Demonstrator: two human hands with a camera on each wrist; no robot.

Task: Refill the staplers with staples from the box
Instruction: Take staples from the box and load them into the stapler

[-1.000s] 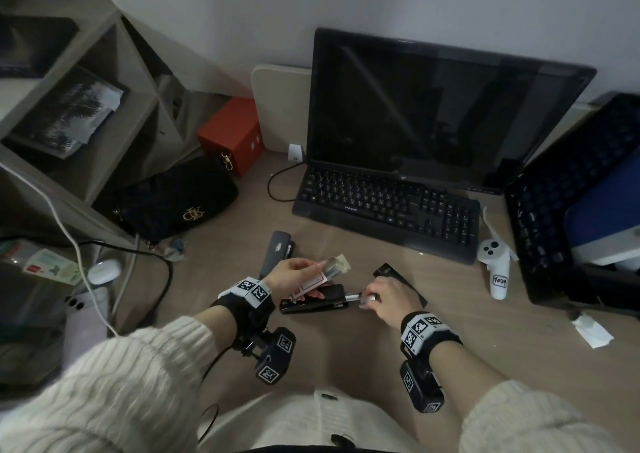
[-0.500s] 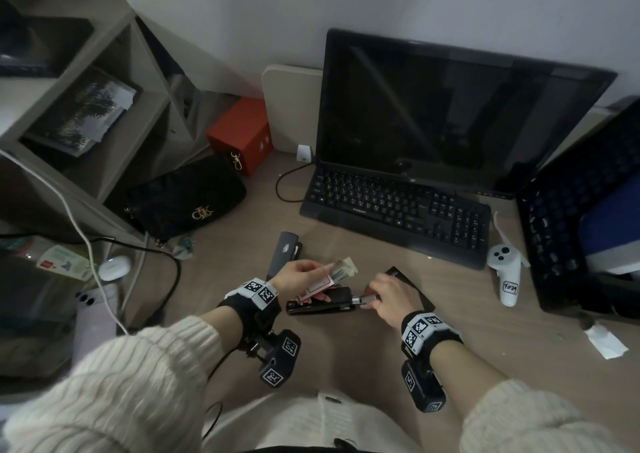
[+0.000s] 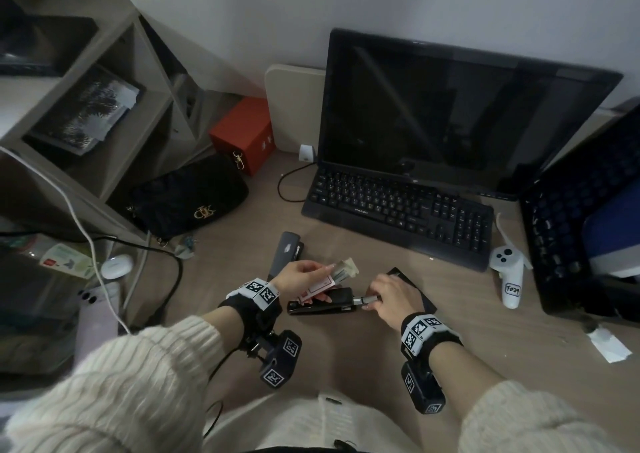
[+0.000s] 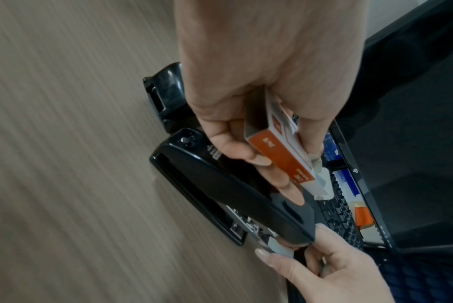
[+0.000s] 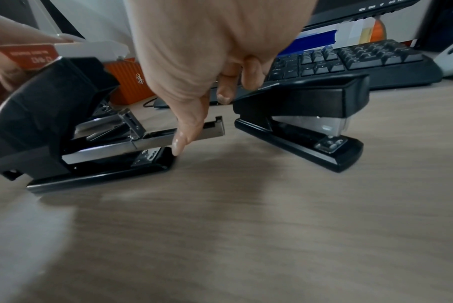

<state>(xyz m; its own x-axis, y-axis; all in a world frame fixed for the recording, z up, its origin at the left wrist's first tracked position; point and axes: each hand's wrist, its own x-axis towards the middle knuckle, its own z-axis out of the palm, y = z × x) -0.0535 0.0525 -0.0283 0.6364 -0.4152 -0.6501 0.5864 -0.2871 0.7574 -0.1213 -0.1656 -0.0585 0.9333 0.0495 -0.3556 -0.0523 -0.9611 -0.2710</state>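
On the wooden desk (image 3: 346,366) lies a black stapler (image 3: 323,305) with its metal staple tray (image 5: 178,135) slid out the front. The right hand (image 3: 391,297) pinches that tray. The left hand (image 3: 301,276) pinches an orange staple box (image 4: 279,155), half open, while its lower fingers rest on the stapler's top. 2 more staplers sit near: a gray one (image 3: 285,257) behind and a black one (image 5: 305,121) to the right.

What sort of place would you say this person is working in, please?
Probably a home or small office desk: a dark monitor and black keyboard stand on the wooden desk, a shelf unit stands beside it, and several staplers, one being the open stapler, lie on it.
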